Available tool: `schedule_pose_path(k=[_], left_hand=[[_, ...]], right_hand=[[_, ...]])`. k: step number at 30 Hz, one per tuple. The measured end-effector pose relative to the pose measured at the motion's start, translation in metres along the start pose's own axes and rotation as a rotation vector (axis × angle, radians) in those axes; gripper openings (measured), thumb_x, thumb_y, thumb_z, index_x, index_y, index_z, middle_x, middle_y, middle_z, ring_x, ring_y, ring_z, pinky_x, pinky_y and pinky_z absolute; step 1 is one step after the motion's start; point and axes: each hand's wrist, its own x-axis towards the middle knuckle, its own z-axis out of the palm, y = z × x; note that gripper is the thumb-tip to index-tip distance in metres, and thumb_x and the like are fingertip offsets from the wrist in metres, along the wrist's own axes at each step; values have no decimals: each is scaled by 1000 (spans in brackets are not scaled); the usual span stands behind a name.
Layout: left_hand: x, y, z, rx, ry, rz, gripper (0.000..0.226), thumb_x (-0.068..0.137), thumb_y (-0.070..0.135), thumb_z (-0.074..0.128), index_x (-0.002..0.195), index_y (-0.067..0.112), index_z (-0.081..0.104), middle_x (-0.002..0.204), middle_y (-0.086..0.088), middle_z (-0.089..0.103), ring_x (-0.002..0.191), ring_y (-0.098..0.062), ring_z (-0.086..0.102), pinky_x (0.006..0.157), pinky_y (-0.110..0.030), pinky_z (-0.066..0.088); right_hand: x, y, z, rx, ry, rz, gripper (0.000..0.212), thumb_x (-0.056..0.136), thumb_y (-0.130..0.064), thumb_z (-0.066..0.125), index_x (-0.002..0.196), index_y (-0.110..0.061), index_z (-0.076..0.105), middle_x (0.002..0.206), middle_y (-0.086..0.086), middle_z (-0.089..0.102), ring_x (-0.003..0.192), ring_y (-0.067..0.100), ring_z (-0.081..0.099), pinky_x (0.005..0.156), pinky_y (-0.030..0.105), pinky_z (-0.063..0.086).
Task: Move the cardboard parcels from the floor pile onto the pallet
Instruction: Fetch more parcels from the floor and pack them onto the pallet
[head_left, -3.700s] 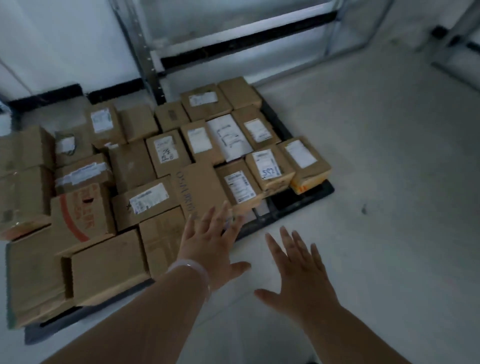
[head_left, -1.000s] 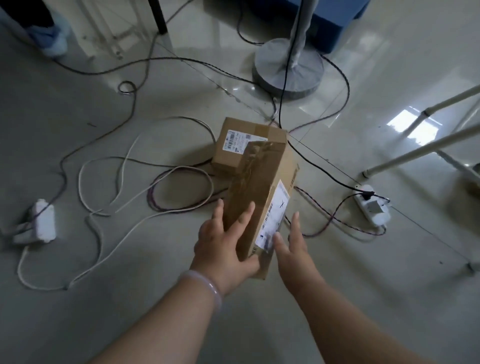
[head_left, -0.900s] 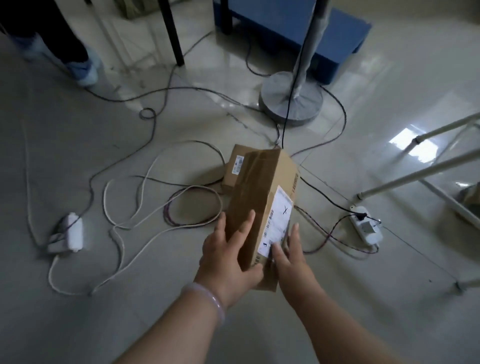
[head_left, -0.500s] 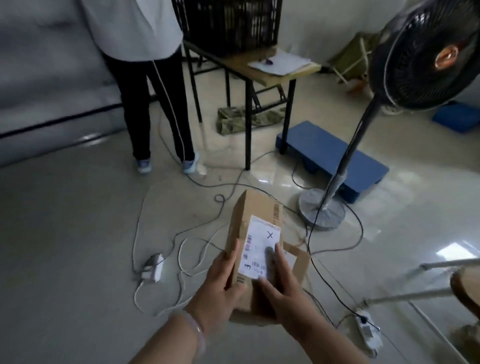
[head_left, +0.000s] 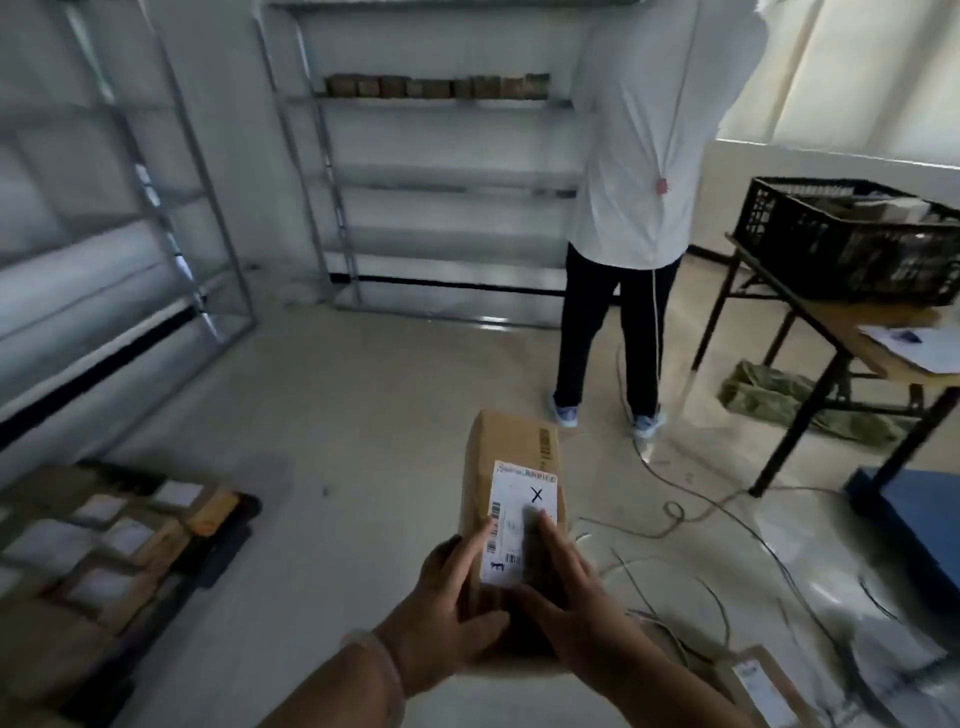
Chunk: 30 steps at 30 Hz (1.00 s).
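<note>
I carry a long brown cardboard parcel (head_left: 511, 457) with a white label marked X, lifted off the floor in front of me. My left hand (head_left: 447, 608) grips its near left side, thumb under the near end. My right hand (head_left: 566, 587) holds its right side with the fingers lying over the label. The black pallet (head_left: 228, 540), loaded with several labelled cardboard parcels (head_left: 119, 535), lies at the lower left. One more parcel (head_left: 763, 686) stays on the floor at the lower right among cables.
A person in a white top (head_left: 639, 171) stands ahead right, facing metal shelves (head_left: 431, 182). A table (head_left: 852, 332) with a black crate (head_left: 852, 239) stands at right, a blue platform (head_left: 914, 514) beside it. Cables (head_left: 691, 519) trail over the floor.
I picked the parcel off the floor pile, lifted it and turned left. The view swung from the fan and cables to the shelves, and the pallet has come into sight.
</note>
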Motion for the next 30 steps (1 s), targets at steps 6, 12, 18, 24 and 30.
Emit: schedule_pose_path(k=[6,12,18,24,30], left_hand=[[-125,-46,-111,-18,276,-178,92,88,36,71,148,44,2,155,0,15,134,-11,33,109,-16,29],[-293,-114,-221,23,496,-299,91,64,63,67,133,62,8,153,11,25,142,-18,31,116,-42,34],[-458,-207,-298,10,685,-567,102,78,49,76,149,52,3,158,0,13,141,-19,32,114,-34,37],[-540,-256,-327,-140,804,-599,94,78,40,75,137,61,5,155,-1,17,139,-21,35,108,-40,45],[-545,-297,-362,-247,885,-630,90,83,25,74,140,55,11,152,-2,18,136,-21,36,107,-38,46]], right_hand=[[27,-69,155,-224,-346,-161,80,97,-12,58,148,-54,11,153,-9,22,137,9,35,106,21,43],[22,-116,366,-278,-585,-184,78,98,-21,60,155,-45,12,158,-7,20,139,11,34,116,36,36],[-11,-143,573,-294,-854,-242,76,101,-30,56,154,-48,5,162,-8,7,142,12,26,116,35,31],[-16,-152,685,-344,-1049,-187,72,101,-34,54,142,-66,4,158,-15,4,137,10,29,113,30,32],[25,-148,754,-403,-1182,-96,76,102,-31,53,143,-63,-3,140,-18,19,123,4,35,102,22,35]])
